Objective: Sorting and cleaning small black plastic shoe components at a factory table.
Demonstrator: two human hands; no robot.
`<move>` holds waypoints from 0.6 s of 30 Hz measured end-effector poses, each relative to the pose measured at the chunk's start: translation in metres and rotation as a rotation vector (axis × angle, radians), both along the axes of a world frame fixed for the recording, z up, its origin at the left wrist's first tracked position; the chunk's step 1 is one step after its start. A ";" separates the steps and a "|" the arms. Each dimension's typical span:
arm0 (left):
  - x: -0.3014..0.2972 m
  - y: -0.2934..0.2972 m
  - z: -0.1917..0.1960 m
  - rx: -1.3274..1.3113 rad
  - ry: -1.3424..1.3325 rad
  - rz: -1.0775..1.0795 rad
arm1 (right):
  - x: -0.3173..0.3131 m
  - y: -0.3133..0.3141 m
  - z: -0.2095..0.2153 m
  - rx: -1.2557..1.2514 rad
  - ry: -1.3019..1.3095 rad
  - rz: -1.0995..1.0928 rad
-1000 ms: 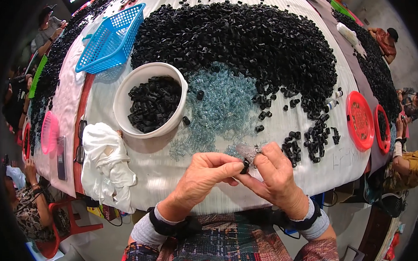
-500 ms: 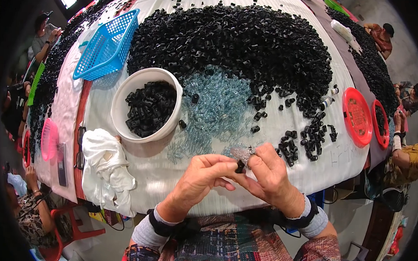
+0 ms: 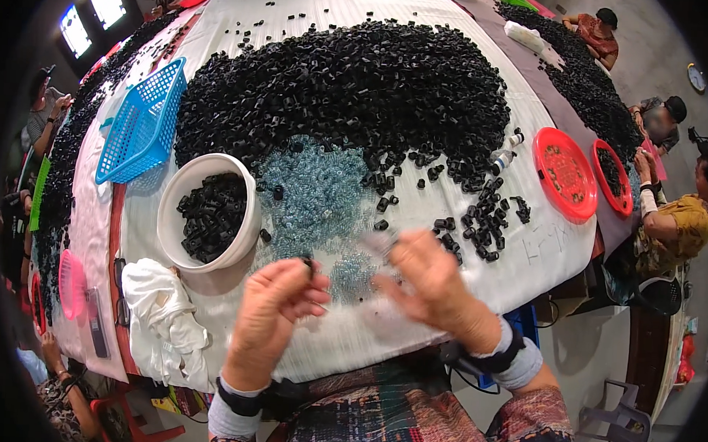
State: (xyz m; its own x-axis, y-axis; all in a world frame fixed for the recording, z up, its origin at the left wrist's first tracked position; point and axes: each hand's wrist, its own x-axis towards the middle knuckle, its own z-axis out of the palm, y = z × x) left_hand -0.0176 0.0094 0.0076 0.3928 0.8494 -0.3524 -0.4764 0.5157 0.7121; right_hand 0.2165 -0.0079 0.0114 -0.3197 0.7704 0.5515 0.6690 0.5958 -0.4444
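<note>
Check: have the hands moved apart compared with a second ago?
Yes. The right hand has swung rightward, away from the white bowl; the left hand stays near it.

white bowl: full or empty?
Partly full. The white bowl stands upright with black parts covering its bottom, well below the rim.

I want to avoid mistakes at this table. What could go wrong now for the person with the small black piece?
The left hand pinches a small black piece only at the fingertips, so it could slip into the clear blue bits below. The right hand is blurred and near loose black pieces, which it might scatter.
</note>
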 end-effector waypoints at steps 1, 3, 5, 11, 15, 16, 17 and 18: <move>-0.008 0.007 0.001 0.024 -0.011 0.057 | 0.014 0.005 -0.005 0.004 -0.017 -0.084; -0.025 0.019 0.006 0.009 -0.046 0.153 | 0.040 0.016 -0.010 -0.021 -0.032 -0.228; -0.043 0.034 0.004 0.003 -0.135 0.258 | 0.064 0.019 -0.013 -0.026 -0.094 -0.267; -0.058 0.047 0.011 -0.028 -0.236 0.359 | 0.079 0.021 -0.027 -0.096 -0.303 -0.296; -0.057 0.045 0.011 -0.026 -0.249 0.287 | 0.077 0.023 -0.031 -0.084 -0.404 -0.333; -0.058 0.043 0.008 -0.005 -0.245 0.255 | 0.076 0.025 -0.031 -0.084 -0.404 -0.332; -0.057 0.040 0.005 -0.005 -0.246 0.255 | 0.076 0.026 -0.032 -0.088 -0.428 -0.343; -0.053 0.037 0.002 0.011 -0.234 0.208 | 0.076 0.028 -0.032 -0.093 -0.453 -0.353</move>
State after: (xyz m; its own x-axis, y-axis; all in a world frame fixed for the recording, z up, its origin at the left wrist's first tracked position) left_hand -0.0710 0.0466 0.0096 0.2794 0.9233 -0.2634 -0.7228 0.3829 0.5754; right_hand 0.2926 0.0197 -0.0210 -0.2230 0.9118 0.3449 0.9556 0.2743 -0.1073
